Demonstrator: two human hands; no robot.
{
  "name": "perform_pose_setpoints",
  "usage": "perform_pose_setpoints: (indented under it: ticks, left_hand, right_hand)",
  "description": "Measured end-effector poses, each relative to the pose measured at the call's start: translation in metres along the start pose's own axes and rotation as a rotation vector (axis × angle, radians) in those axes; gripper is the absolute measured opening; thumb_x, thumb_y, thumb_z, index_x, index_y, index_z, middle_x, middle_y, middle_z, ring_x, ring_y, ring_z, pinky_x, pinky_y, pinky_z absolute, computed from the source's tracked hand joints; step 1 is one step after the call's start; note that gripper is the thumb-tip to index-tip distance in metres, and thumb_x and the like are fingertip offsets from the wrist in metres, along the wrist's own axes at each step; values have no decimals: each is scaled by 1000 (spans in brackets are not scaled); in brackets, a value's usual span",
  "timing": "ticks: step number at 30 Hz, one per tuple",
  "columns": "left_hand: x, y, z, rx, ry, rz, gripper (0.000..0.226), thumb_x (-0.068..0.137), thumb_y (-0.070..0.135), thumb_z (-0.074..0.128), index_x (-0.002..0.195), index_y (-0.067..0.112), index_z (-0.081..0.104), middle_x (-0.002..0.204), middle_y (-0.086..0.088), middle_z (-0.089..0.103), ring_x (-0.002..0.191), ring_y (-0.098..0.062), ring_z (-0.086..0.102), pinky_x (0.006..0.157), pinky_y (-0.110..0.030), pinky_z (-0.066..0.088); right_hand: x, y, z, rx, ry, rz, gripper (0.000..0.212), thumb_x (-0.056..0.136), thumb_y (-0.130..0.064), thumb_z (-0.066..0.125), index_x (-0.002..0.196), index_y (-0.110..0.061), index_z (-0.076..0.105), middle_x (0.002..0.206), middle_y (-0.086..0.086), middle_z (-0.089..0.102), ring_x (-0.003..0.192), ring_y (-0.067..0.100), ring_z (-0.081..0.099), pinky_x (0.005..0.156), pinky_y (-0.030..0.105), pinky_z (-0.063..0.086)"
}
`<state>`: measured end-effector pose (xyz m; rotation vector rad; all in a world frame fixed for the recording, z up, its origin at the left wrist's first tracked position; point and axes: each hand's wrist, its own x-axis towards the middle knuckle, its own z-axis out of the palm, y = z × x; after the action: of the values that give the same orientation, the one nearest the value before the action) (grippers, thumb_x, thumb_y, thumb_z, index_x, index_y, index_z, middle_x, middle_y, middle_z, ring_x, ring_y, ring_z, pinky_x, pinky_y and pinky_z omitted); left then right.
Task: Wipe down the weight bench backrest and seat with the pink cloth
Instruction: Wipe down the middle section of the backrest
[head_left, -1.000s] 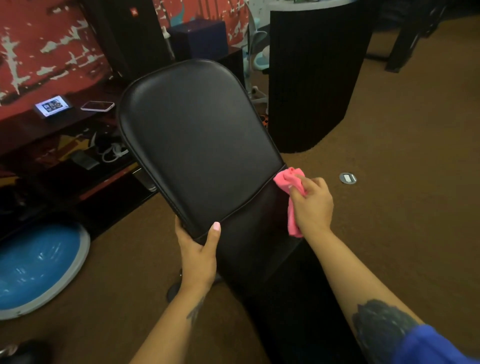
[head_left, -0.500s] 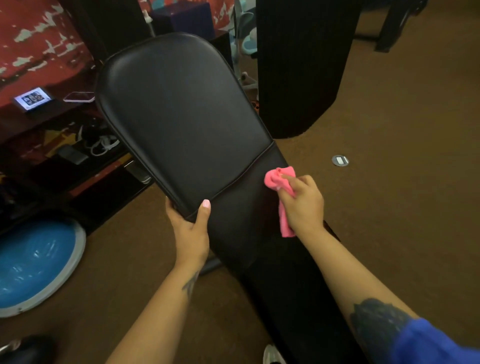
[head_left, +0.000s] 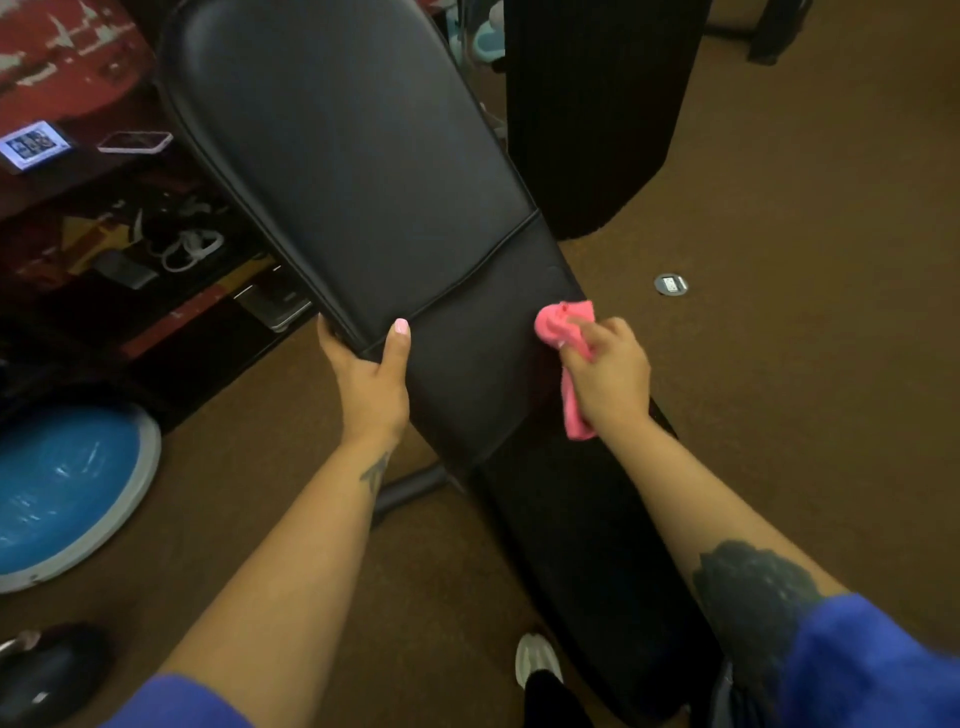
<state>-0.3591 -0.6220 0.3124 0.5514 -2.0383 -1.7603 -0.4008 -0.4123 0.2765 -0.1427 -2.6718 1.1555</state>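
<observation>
Right hand (head_left: 608, 379) presses pink cloth (head_left: 569, 338) (bunched) on backrest (head_left: 353, 171).

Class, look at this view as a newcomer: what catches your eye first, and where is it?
The pink cloth, bunched in the right hand against the black backrest's right edge. Next, the left hand gripping the opposite edge, and the blue dome trainer on the floor, far left.

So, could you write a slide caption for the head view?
Left hand grips the backrest edge; right hand presses the pink cloth on its lower part.

Blue sleeves (head_left: 872, 670), forearm tattoos (head_left: 753, 587), pink nails (head_left: 401, 326).
</observation>
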Motion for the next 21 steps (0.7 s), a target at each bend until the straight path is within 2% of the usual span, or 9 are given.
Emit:
perform_pose_setpoints:
  ticks: [3,7,11,14,17,21]
  left_hand:
    - [-1,2,-1,4,-15,-2,84,95,27,59,153,16,-1,149,-2,39,124,-4,38,98,-17,32]
    - [-2,3,0,4,-11,1,83,95,27,59,153,17,1,148,-2,39,124,-6,39,100,-21,32]
    - [-4,2,0,-7,7,-9,81,95,27,58,154,17,3,144,1,40,123,-6,40,102,-22,34]
    - [-5,3,3,-10,35,-20,80,95,25,58,154,17,4,135,8,40,123,-5,40,100,-21,33]
    - [-5,5,5,-8,52,-25,78,95,25,57,154,18,7,137,7,40,123,-6,39,102,-24,34]
    - [-5,5,6,29,69,-32,76,95,28,56,155,20,10,146,2,39,123,-8,39,104,-27,34]
  right_hand:
    - [-18,20,-4,-5,-18,56,29,88,-25,57,116,-21,63,96,-4,47,82,12,48,70,26,37]
    - [16,13,-6,41,74,185,28,90,-26,53,113,-16,64,94,-2,47,79,12,46,69,24,31]
    - [16,-12,2,132,63,101,24,88,-28,56,105,-13,66,97,1,50,84,16,52,72,28,39]
    - [-1,1,-2,149,-6,22,26,87,-25,58,111,-19,64,96,-4,50,82,11,52,74,29,46]
    - [13,19,-10,95,-6,69,26,88,-28,56,112,-19,64,96,-4,50,81,11,51,71,27,41]
    - [48,4,-9,123,28,75,24,90,-29,54,107,-17,66,93,-2,49,75,11,50,64,24,35]
